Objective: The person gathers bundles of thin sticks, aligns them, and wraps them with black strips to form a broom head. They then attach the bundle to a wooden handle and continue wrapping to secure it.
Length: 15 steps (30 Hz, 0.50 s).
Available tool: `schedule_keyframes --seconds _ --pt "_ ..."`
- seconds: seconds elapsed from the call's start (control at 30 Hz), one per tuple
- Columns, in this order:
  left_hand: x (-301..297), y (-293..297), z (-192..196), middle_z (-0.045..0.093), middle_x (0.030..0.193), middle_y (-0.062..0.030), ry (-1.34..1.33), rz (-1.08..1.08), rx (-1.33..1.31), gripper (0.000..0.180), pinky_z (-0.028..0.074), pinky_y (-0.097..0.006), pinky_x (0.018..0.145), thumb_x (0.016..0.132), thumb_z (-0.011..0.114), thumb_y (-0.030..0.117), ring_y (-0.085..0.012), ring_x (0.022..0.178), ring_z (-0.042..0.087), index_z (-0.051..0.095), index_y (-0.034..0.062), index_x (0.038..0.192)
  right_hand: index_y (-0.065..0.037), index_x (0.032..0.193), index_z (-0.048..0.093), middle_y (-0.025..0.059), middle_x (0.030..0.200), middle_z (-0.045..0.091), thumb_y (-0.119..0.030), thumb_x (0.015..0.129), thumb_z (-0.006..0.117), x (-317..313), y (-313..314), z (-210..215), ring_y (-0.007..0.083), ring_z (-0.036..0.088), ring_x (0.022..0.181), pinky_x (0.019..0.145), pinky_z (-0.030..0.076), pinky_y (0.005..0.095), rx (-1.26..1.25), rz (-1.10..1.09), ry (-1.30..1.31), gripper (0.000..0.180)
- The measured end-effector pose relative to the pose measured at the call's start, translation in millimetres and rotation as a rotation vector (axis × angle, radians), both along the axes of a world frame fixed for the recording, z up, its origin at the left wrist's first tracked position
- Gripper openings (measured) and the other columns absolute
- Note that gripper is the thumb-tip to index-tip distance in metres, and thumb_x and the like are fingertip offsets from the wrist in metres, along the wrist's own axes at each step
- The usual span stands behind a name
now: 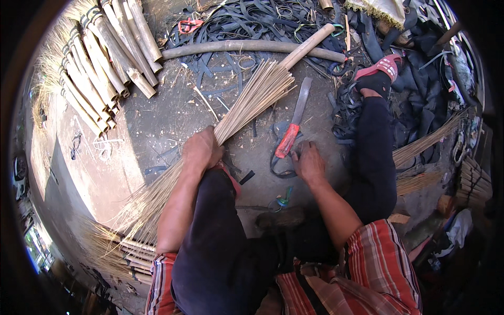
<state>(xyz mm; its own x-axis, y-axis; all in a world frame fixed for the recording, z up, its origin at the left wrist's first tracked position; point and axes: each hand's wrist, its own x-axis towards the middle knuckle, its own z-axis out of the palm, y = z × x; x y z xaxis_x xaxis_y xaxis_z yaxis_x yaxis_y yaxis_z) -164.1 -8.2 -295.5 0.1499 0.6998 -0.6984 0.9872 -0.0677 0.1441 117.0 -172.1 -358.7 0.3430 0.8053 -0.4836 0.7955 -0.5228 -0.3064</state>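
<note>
My left hand point(202, 149) is closed round a bundle of thin broom sticks point(257, 97), gripping it about mid-length beside my left knee. The loose, finer ends fan out toward the lower left, partly behind my forearm. From the far end of the bundle a bamboo handle point(311, 46) sticks out, crossing over a long curved pole point(236, 46). My right hand point(310, 161) is low over the floor, fingers apart and holding nothing. Just past its fingertips lies a knife point(300, 107) with a red-wrapped handle point(287, 140), its blade pointing away. A black strip point(281, 170) curls beside that handle.
Finished-looking bamboo-handled brooms point(97, 68) are stacked at the far left, more point(139, 257) at the lower left. Black rubber strips point(231, 23) heap up at the back and right. My right foot wears a red sandal point(386, 67). Stick bundles point(428, 142) lie at the right.
</note>
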Motion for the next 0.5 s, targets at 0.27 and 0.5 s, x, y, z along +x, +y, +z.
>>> schedule_keyframes --seconds 0.27,0.5 --pt "-6.1 -7.9 -10.8 0.074 0.103 -0.0284 -0.073 0.030 0.062 0.052 0.058 -0.056 0.088 0.080 0.084 0.030 -0.0484 0.101 0.072 0.065 0.0047 0.121 -0.009 0.114 0.066 0.0202 0.111 0.069 -0.030 0.095 0.072 4.2 8.7 -7.8 0.0458 0.068 0.103 0.088 0.056 0.0535 -0.373 0.244 0.054 0.029" --pt "3.3 -1.7 -2.9 0.074 0.121 -0.0258 0.035 0.047 -0.044 0.060 0.055 -0.052 0.103 0.080 0.086 0.030 -0.0439 0.114 0.071 0.065 0.0048 0.131 -0.010 0.123 0.066 0.0242 0.143 0.059 -0.042 0.092 0.076 87.7 53.2 -14.0 0.0456 0.060 0.128 0.102 0.050 0.0517 0.165 -0.437 -0.193 0.046"
